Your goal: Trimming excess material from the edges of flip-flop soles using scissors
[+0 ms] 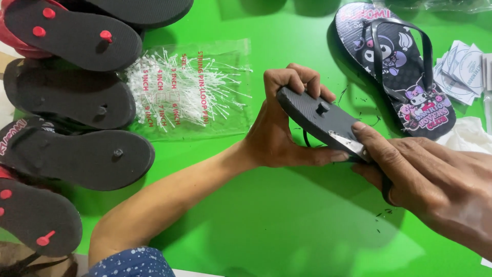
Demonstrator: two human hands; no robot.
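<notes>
The left hand (pixel 279 133) clamps a dark grey rubber flip-flop sole (pixel 318 120) sole-up above the green worktop (pixel 266 220), steadying it so the right hand (pixel 430 187), closed on small metal scissors (pixel 348 144), can reach the sole's edge between both hands.

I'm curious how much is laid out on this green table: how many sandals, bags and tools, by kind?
Sole-up sandals at the left: 5
Held sandal in the left hand: 1
Printed sandal, face up: 1
Bag of white plastic pins: 1
Metal cutting tool in the right hand: 1
Total: 9
</notes>
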